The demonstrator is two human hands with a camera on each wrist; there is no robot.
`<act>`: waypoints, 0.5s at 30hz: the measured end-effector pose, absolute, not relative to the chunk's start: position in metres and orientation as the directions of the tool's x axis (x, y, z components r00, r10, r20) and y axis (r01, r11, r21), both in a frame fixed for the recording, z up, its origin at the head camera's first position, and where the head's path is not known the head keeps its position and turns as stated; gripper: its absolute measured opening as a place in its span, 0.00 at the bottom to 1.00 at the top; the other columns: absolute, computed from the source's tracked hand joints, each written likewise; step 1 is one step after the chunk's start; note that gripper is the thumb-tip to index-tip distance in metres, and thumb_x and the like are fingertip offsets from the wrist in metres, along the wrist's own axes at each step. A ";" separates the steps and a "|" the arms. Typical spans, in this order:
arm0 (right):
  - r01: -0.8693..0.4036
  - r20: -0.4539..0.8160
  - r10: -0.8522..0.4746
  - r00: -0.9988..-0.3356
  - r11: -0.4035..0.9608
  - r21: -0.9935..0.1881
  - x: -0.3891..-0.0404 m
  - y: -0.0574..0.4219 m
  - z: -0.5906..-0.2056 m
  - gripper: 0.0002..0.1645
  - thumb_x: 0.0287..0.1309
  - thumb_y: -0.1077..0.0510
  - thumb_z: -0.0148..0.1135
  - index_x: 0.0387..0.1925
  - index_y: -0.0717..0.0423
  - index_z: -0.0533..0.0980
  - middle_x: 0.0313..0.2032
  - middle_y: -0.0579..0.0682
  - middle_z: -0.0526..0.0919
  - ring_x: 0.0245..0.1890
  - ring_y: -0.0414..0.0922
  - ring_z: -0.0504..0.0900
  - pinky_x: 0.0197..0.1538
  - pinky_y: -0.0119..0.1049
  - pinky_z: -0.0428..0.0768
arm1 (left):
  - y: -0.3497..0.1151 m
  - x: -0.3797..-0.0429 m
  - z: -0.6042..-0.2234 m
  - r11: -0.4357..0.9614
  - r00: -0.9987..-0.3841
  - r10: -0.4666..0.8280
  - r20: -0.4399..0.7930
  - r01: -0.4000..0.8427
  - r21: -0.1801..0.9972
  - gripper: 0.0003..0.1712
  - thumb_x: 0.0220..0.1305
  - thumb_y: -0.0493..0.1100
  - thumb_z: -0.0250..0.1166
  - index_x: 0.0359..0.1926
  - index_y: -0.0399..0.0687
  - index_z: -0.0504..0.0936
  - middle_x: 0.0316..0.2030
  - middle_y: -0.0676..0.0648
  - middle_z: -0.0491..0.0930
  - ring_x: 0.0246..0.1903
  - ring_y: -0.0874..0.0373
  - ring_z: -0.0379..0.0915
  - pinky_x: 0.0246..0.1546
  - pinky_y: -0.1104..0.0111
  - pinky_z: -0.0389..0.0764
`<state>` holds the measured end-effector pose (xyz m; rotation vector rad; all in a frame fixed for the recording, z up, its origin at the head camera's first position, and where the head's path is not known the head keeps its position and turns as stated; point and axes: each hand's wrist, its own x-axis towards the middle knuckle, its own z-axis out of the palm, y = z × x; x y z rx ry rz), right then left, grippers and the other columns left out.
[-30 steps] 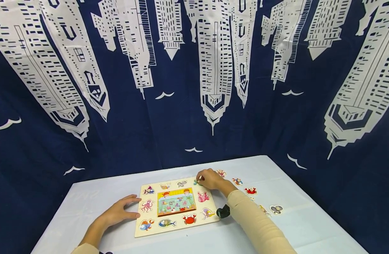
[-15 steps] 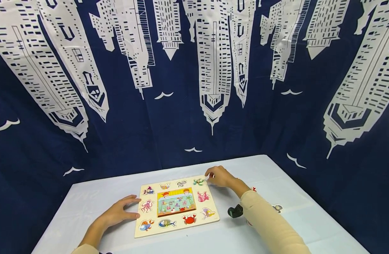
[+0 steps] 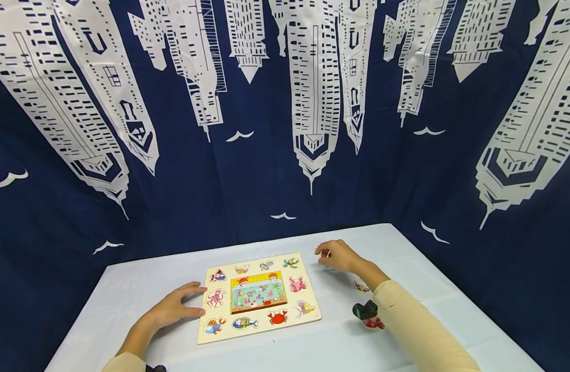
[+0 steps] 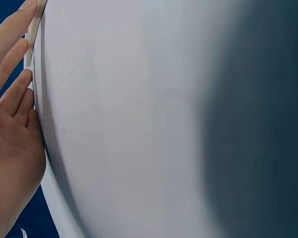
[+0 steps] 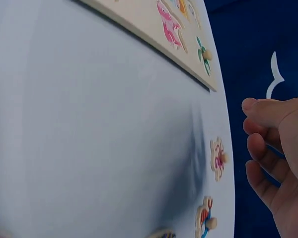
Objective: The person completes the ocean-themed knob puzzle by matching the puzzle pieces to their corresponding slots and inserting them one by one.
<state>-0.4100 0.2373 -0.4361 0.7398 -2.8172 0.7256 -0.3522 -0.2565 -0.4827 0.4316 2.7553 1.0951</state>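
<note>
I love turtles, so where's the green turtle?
In the head view, the green turtle sits in the far right corner of the puzzle board, beyond the pink sea creature and left of the right hand.

A navy skyline backdrop (image 3: 191,206) takes up most of the head view — its white buildings hang upside down, spires pointing down. One tall skyscraper (image 3: 314,77) stands at 12 o'clock, a broad tower (image 3: 63,88) near 10, and another tower (image 3: 531,108) between 2 and 3. White gull silhouettes dot the blue: a small gull (image 3: 283,215) at 6, one seabird (image 3: 239,136) between 10 and 11, and a slanting bird (image 3: 434,233) between 3 and 4. Below them, toward 6 o'clock, lies a white tablecloth (image 3: 331,349) — faintly creased, with a tiny dark speck (image 3: 274,341).
</note>
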 end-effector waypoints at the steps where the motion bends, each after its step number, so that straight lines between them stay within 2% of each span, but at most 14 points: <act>1: -0.492 0.248 -0.425 -0.871 0.764 -0.418 -0.408 0.241 -0.436 0.12 0.59 0.66 0.72 0.45 0.64 0.85 0.28 0.41 0.81 0.28 0.38 0.76 0.34 0.33 0.78 | -0.256 -0.353 -0.482 0.692 -0.948 0.316 -0.032 0.207 0.691 0.42 0.52 0.52 0.82 0.66 0.43 0.80 0.74 0.30 0.62 0.73 0.25 0.49 0.67 0.29 0.52; 15: -0.542 0.231 -0.490 -0.840 0.753 -0.374 -0.377 0.284 -0.441 0.07 0.61 0.66 0.72 0.41 0.63 0.85 0.26 0.37 0.79 0.26 0.34 0.73 0.33 0.33 0.77 | -0.254 -0.351 -0.481 0.696 -0.950 0.311 -0.039 0.200 0.690 0.41 0.52 0.52 0.82 0.66 0.43 0.80 0.73 0.30 0.62 0.73 0.25 0.50 0.67 0.29 0.53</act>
